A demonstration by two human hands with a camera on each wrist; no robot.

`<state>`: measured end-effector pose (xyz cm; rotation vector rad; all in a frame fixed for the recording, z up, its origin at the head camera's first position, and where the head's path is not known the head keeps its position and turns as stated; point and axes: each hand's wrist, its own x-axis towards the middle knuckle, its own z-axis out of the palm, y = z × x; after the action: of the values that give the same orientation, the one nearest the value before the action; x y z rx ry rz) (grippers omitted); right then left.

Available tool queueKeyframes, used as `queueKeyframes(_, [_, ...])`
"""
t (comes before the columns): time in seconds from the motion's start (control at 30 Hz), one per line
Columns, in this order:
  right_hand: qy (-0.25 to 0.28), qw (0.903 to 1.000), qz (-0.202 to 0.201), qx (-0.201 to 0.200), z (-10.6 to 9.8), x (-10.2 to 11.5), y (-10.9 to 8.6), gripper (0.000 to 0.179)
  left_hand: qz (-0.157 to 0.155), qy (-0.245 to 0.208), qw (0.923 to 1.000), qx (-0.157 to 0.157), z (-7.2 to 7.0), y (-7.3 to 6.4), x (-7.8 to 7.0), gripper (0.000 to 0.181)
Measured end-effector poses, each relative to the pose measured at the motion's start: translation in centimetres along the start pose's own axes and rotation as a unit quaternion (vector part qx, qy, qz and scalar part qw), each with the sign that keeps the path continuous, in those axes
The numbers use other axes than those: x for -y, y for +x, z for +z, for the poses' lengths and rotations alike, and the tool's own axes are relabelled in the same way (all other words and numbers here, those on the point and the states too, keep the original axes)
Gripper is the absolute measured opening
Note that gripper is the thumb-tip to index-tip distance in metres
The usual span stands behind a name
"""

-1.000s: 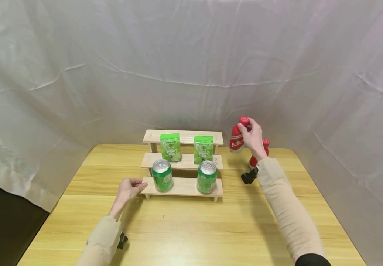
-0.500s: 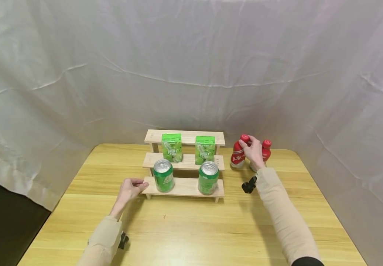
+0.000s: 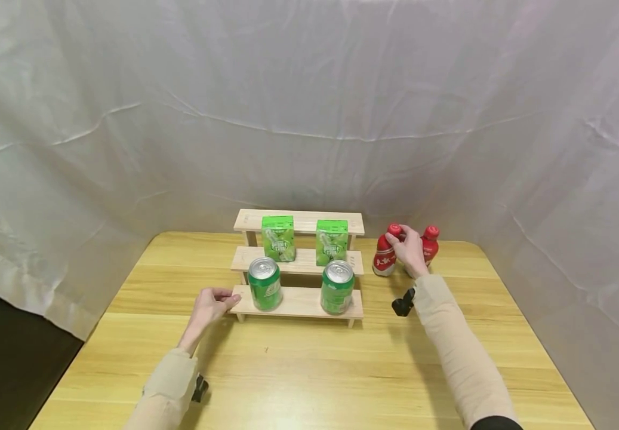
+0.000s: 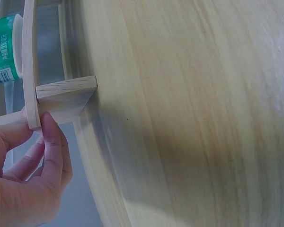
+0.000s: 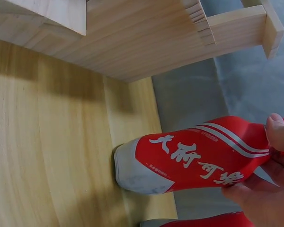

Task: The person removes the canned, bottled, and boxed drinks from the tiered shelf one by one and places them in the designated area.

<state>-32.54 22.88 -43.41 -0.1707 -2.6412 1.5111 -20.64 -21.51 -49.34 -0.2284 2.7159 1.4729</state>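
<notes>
My left hand (image 3: 208,309) pinches the left end of the lowest step of a three-tier wooden display rack (image 3: 298,301); thumb and fingers meet round the board in the left wrist view. To the right of the rack, my right hand (image 3: 410,248) grips a red bottle (image 3: 383,259) by its neck, just under the cap. That bottle stands almost upright, its pale base (image 5: 137,168) apparently on the table. A second red bottle (image 3: 430,242) stands just right of it, partly hidden behind my right hand.
Two green drink cans, left (image 3: 264,285) and right (image 3: 336,288), stand on the lowest step. Two green juice cartons, left (image 3: 278,239) and right (image 3: 332,242), stand on the middle step. A grey-white curtain (image 3: 309,119) hangs behind the wooden table (image 3: 309,382).
My right hand has lowered the red bottle from the air down to the table, beside the other one. The left hand keeps its hold on the rack.
</notes>
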Motion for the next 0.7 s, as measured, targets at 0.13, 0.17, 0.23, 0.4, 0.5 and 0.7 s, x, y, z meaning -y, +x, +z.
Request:
queueKeyframes(0.13, [-0.001,0.9999,-0.011,-0.008,0.0,-0.3,0.0,0.052,0.000,-0.001,1.0000,-0.002,0.0,0.1,0.0,0.036])
queueKeyframes(0.17, [-0.001,0.9998,-0.016,-0.010,0.0,-0.3,0.0,0.053,0.000,-0.001,1.0000,-0.002,0.0,0.1,0.0,0.036])
queueKeyframes(0.23, [-0.004,0.9994,-0.031,-0.014,0.0,-0.4,-0.2,0.058,0.001,-0.001,1.0000,0.000,0.1,0.0,0.0,0.036])
queueKeyframes(0.4, [0.004,0.9957,-0.087,-0.032,-0.2,0.1,-0.8,0.070,0.003,-0.001,1.0000,0.003,0.0,0.0,0.1,0.037])
queueKeyframes(0.5, [0.028,0.9915,-0.121,-0.037,-0.1,1.0,-1.3,0.069,0.003,-0.002,1.0000,0.003,0.0,-0.1,0.0,0.037])
queueKeyframes(0.7, [0.057,0.9829,-0.174,-0.013,0.2,3.3,-2.3,0.065,0.000,0.000,1.0000,0.000,0.0,-0.2,-0.2,0.037])
